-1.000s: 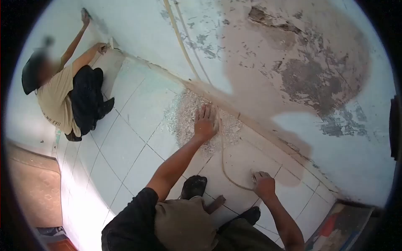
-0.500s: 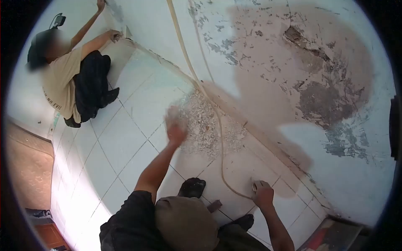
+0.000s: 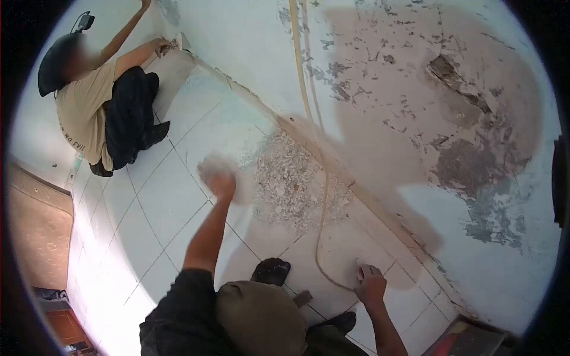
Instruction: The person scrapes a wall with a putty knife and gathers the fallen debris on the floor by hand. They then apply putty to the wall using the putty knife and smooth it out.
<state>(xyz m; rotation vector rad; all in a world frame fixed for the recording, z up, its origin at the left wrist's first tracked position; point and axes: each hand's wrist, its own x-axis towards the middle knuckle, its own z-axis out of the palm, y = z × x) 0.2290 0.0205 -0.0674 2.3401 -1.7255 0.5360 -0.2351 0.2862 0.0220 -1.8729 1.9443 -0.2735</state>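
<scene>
The grey-white heap of crumbled plaster [image 3: 294, 181] lies just right of the open left hand [image 3: 218, 178]; the right hand [image 3: 371, 285], farther off, clasps a small pale piece [image 3: 360, 273].

White tiles [image 3: 159, 221] spread under and around the left grip [image 3: 217, 177], glaring in bright light [image 3: 107, 293] on its far left, while beyond the right grip [image 3: 369, 283] a stained, flaking wall [image 3: 380, 139] bears a jagged hole [image 3: 451, 76] above a grey patch [image 3: 466, 165].
</scene>
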